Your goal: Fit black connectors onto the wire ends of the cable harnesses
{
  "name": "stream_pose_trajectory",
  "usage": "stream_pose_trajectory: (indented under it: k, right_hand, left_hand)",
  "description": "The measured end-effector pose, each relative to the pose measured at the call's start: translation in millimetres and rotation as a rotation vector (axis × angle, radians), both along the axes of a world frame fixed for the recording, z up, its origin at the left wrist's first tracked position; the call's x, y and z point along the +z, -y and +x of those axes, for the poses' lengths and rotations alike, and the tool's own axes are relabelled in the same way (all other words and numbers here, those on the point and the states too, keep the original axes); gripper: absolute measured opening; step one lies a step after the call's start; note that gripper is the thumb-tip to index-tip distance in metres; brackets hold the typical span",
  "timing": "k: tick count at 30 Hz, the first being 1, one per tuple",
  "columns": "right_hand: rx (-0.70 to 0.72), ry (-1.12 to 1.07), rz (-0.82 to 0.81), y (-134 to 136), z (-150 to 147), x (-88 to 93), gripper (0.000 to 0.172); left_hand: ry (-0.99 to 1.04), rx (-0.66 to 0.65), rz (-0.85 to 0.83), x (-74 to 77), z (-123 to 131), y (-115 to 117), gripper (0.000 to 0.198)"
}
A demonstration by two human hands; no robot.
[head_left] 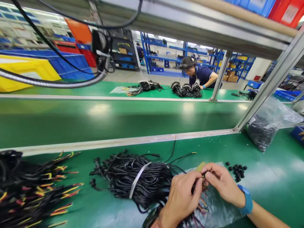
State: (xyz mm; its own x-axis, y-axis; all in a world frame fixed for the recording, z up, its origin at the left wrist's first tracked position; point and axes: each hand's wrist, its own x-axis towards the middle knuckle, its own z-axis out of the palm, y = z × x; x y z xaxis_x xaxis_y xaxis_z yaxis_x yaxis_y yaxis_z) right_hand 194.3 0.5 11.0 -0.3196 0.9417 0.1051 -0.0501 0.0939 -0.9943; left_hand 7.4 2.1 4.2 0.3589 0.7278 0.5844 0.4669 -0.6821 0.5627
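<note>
Black piece point(204, 174) sits pinched in left hand point(182, 193) and right hand point(224, 185), grip closed; label point(290, 14) on red bin point(279, 9) is unreadable.

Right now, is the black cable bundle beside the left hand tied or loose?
Tied: a pale band crosses the cable bundle, though some cable ends stray out.

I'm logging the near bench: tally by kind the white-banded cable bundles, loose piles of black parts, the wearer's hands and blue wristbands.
White-banded cable bundles: 1
Loose piles of black parts: 1
Left hand and right hand: 2
Blue wristbands: 1
Total: 5
</note>
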Motion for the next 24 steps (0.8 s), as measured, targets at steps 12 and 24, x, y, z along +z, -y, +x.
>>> stream_pose_trajectory:
  k: [12,24]
  right_hand:
    - [0.012,-0.043,-0.012,2.7,-3.5,7.2,0.032]
    - [-0.026,0.096,0.030,4.9,-2.8,4.8,0.033]
  left_hand:
    - [0.026,0.003,-0.004,2.9,-0.1,1.9,0.012]
    - [0.032,0.029,-0.021,5.8,-0.3,2.1,0.017]
